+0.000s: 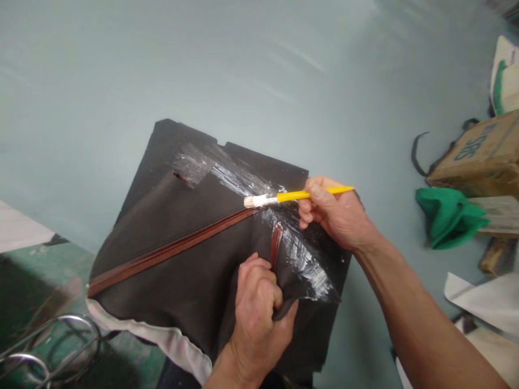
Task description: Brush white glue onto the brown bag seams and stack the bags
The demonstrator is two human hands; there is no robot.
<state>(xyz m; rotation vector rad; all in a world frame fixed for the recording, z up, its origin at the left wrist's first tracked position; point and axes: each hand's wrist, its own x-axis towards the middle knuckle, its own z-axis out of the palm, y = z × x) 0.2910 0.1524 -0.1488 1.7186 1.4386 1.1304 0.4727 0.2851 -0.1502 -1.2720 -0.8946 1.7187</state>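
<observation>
A dark fabric piece (178,216) with a reddish-brown strip (174,248) lies over a black board (263,161). White smears of paste (308,265) run diagonally along the fabric's edge and onto the board. My right hand (332,208) grips a yellow-handled brush (294,195), its white-coated bristles at the edge near the strip's upper end. Below it, my left hand (259,313) pinches a bunched fold of the dark fabric beside a short brown strip (276,246). Pale lining shows along the fabric's lower edge.
The board rests on a grey-green table (101,81). At the right are a cardboard box (482,154), a green cloth (450,219) and white sheets (486,302). Metal rings or tubing (75,319) stand at the lower left, beyond the table's edge.
</observation>
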